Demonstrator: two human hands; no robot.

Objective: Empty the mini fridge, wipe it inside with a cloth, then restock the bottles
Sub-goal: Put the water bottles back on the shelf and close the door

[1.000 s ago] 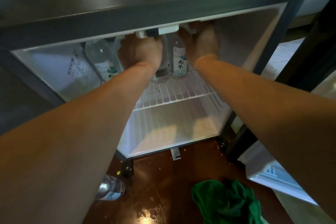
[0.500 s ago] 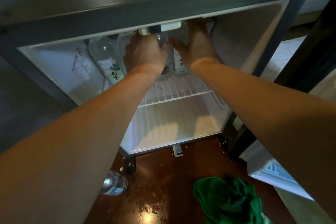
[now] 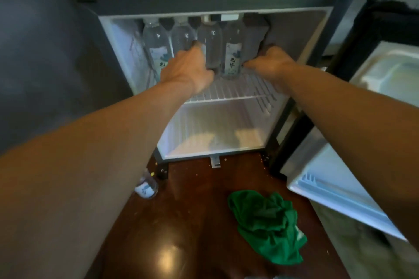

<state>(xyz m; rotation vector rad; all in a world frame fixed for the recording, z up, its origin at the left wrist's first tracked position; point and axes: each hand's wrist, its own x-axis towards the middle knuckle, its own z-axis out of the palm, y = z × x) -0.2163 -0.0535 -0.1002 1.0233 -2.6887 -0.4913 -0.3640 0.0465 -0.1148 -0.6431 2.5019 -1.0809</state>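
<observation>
Nearest the camera, behind the right hand, a crumpled green cloth (image 3: pixel 267 226) lies on the dark wooden floor (image 3: pixel 192 222). Back and left of the left hand, a clear plastic bottle (image 3: pixel 146 187) rests on that floor beside the fridge's foot. Further in, both hands reach onto the white wire shelf (image 3: pixel 235 90) of the open grey mini fridge (image 3: pixel 204 4). The left hand (image 3: pixel 188 68) curls around the third clear water bottle (image 3: pixel 209 45), fingers closed on its lower body. The right hand (image 3: pixel 269 61) sits just right of the fourth, labelled bottle (image 3: pixel 233 52); whether it grips anything is unclear, as its fingers are blurred. Left of the left hand stand two more bottles (image 3: pixel 156 45).
</observation>
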